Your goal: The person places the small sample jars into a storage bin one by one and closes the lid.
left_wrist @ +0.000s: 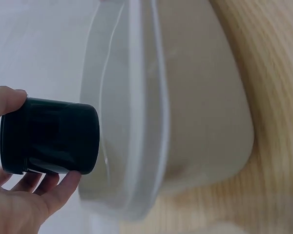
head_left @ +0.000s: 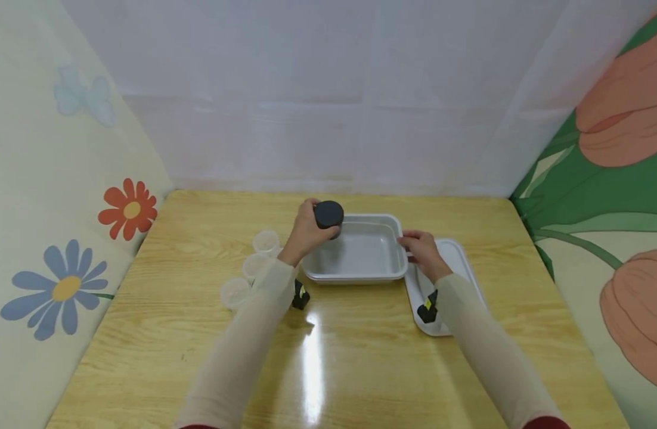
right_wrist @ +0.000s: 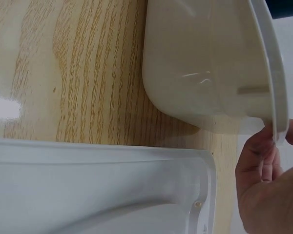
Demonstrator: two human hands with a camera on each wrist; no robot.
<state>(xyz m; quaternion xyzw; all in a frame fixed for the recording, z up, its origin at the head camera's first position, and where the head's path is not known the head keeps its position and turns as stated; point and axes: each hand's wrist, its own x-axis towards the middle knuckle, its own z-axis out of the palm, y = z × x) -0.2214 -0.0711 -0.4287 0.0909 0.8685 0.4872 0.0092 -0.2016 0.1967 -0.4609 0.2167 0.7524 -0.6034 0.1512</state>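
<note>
A small dark jar [head_left: 328, 213] is in my left hand [head_left: 304, 231], thumb on one side and fingers on the other. In the left wrist view the jar [left_wrist: 56, 136] looks dark green and glossy, held at rim height over the left part of a white rectangular plastic container [head_left: 367, 251]. Apart from the jar, the container's inside shows bare. With thumb and fingers my right hand [head_left: 422, 253] pinches the container's right rim, as the right wrist view also shows at the rim [right_wrist: 280, 97].
A white rectangular lid [head_left: 457, 257] lies right of the container, partly under my right forearm. Left of it stand three small clear cups [head_left: 235, 292], partly behind my left sleeve [head_left: 253, 333]. White cloth [head_left: 318, 131] hangs behind the wooden table [head_left: 360, 351].
</note>
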